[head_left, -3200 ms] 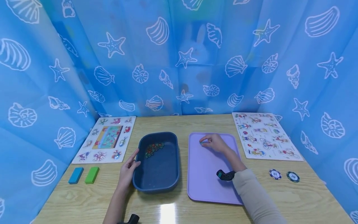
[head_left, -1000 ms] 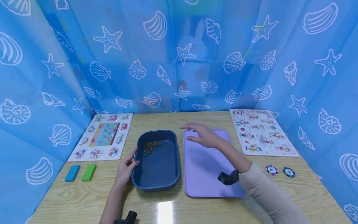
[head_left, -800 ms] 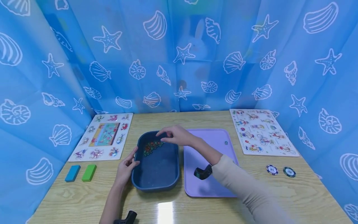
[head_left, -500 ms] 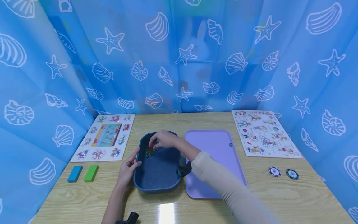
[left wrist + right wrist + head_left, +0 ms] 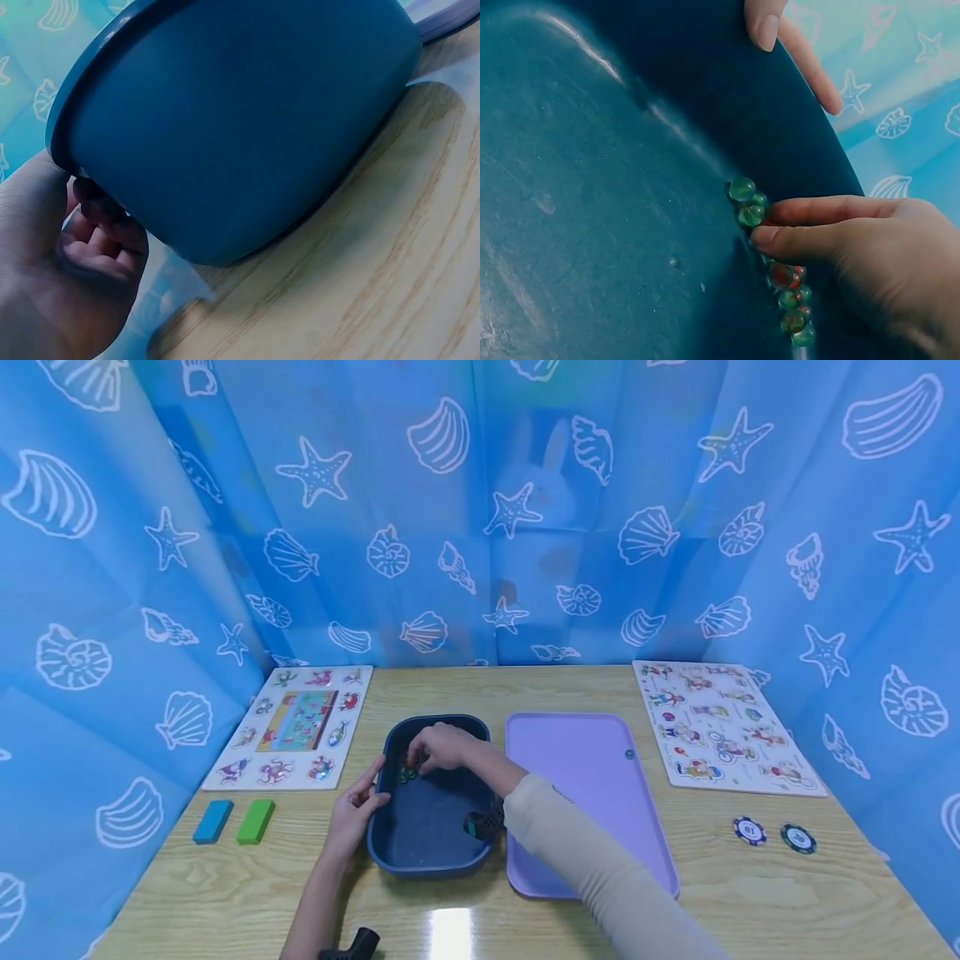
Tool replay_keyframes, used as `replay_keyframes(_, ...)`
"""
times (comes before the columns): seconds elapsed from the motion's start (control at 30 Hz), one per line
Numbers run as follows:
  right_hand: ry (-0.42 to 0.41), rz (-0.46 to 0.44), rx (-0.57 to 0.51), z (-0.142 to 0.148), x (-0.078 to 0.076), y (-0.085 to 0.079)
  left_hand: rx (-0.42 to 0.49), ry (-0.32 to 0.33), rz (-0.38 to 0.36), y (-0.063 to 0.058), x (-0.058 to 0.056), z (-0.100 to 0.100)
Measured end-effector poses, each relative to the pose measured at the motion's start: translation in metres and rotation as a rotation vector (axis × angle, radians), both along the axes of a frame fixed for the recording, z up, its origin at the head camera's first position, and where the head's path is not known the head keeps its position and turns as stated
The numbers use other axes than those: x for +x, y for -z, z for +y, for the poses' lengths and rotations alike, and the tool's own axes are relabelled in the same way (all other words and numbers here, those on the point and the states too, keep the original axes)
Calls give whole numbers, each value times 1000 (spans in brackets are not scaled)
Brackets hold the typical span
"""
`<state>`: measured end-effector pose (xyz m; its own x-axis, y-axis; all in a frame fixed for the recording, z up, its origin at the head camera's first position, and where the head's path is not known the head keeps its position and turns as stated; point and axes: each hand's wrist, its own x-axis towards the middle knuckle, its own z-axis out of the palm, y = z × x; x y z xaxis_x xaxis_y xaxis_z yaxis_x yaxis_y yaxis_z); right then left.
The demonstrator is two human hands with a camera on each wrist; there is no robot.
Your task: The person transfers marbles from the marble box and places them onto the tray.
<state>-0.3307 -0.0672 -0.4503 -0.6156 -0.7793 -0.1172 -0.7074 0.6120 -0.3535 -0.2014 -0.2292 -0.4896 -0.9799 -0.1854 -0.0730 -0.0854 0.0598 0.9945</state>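
My left hand [image 5: 352, 818] holds the left rim of a dark blue plastic basin [image 5: 420, 839]. Its thumb comes over the edge while the fingers curl beneath the lip, as the left wrist view shows. Inside the basin, my right hand [image 5: 444, 747] reaches down to a row of glass marbles [image 5: 793, 300], green and reddish, lying along the wall. Thumb and forefinger of that hand pinch at a marble in the row, its surface mostly hidden by the fingertips. One green marble [image 5: 629, 754] lies at the right edge of the purple tray [image 5: 540, 743].
Beside the basin on the left lie a blue block [image 5: 213, 822] and a green block [image 5: 256, 822], with a picture puzzle board [image 5: 251, 770] behind them. Another puzzle board [image 5: 705, 714] is at the back right, and two poker chips [image 5: 749, 831] lie in front of it.
My right hand held a small marble over the purple tray, then let go and moved left into the basin. A marble now shows at the tray's right edge. The left hand stays on the basin.
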Motion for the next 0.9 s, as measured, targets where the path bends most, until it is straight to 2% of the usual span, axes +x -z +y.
replay_keyframes(0.23,20,43,59,4,1,0,-7,9,13,0,0,1)
replay_keyframes(0.37,42,45,63,5,0,3,0,5,-3,1,1,1)
replay_keyframes(0.53,40,20,29,5,-1,7,-9,-3,-2,1,2,1)
replay_keyframes(0.73,9,5,5,5,0,7,49,21,44,1,3,2)
replay_keyframes(0.9,-40,23,-90,9,2,-5,68,19,43,0,2,1)
